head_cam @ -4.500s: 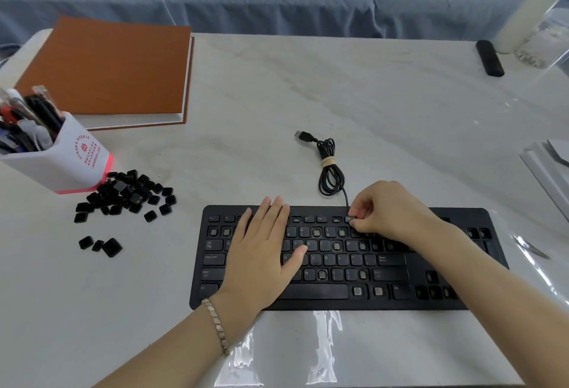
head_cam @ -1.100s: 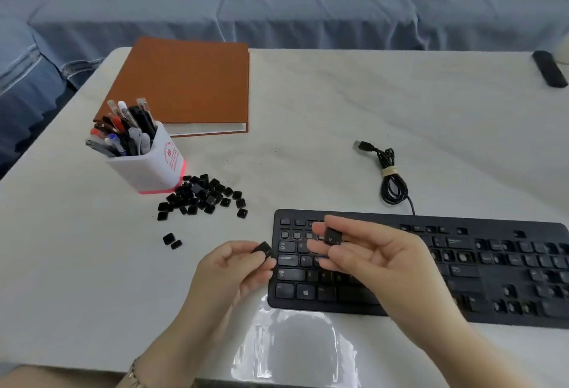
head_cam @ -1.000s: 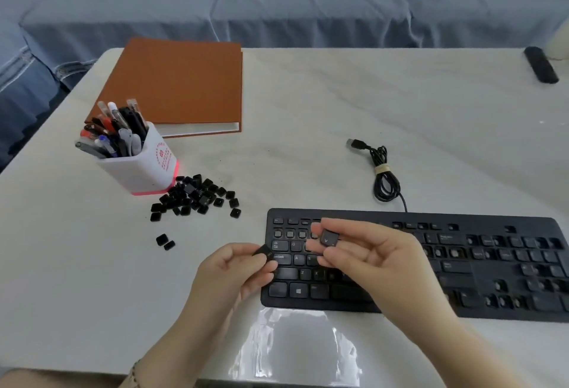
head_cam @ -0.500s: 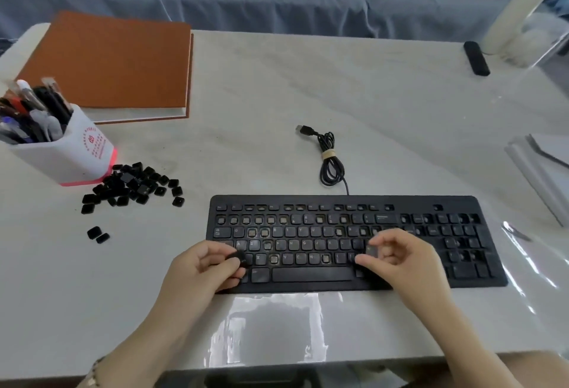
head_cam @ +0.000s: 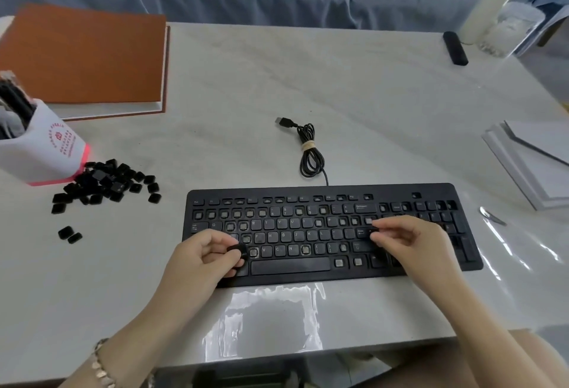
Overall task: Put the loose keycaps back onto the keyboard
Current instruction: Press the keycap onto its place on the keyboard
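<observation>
A black keyboard point(head_cam: 308, 270) lies near the table's front edge, with several bare key sockets showing among seated keys. My left hand point(head_cam: 203, 260) hovers over its lower left corner and pinches a black keycap point(head_cam: 237, 249) between thumb and fingers. My right hand point(head_cam: 406, 240) is over the right part of the main key block, fingertips pinched on a small black keycap point(head_cam: 374, 230) just above the keys near the Enter area. A pile of loose black keycaps point(head_cam: 106, 183) lies on the table to the left, with two more keycaps point(head_cam: 70, 233) apart from it.
A white pen holder point(head_cam: 40, 150) stands by the pile. An orange-brown book point(head_cam: 86, 55) lies at the back left. The keyboard's coiled USB cable point(head_cam: 309, 153) lies behind it. White papers point(head_cam: 535, 166), a black remote point(head_cam: 455, 48) and a white bottle point(head_cam: 489, 3) are at the right.
Both hands came down from in front of me to the keyboard, each still holding a keycap. My right hand went right and up toward the Enter area. The view swung right.
</observation>
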Available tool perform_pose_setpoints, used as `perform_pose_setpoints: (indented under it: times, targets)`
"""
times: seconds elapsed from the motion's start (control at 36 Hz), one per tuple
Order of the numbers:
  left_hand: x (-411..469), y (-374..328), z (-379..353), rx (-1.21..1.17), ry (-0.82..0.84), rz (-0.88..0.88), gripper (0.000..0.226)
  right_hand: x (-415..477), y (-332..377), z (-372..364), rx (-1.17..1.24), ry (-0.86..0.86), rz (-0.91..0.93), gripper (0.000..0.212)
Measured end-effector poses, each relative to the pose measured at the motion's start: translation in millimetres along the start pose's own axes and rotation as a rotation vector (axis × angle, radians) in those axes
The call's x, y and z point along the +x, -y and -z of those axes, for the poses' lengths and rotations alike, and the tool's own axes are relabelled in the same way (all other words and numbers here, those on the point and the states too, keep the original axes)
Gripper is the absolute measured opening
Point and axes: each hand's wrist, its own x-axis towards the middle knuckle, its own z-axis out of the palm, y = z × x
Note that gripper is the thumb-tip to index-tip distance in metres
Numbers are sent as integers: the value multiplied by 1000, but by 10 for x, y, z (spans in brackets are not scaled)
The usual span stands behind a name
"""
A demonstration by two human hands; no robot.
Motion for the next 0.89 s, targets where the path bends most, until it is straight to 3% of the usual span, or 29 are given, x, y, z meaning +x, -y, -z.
perform_pose_setpoints:
  times: [0.22, 0.5, 0.64, 0.89]
  targets:
    - [23, 0, -6, 14, 10, -4, 15, 18, 14, 17, 32, 10, -9, 31]
    - [-68, -110, -238, -250, 52, 166, 5, -142, 198, -173, 465, 222, -369, 22]
    - [-147, -109, -422, -139, 150, 142, 23, -285, 228, -310, 386, 307, -356, 23]
    - [-236, -106, -585, -379, 253, 226, 19, -418, 203, -351, 396, 370, -314, 27]
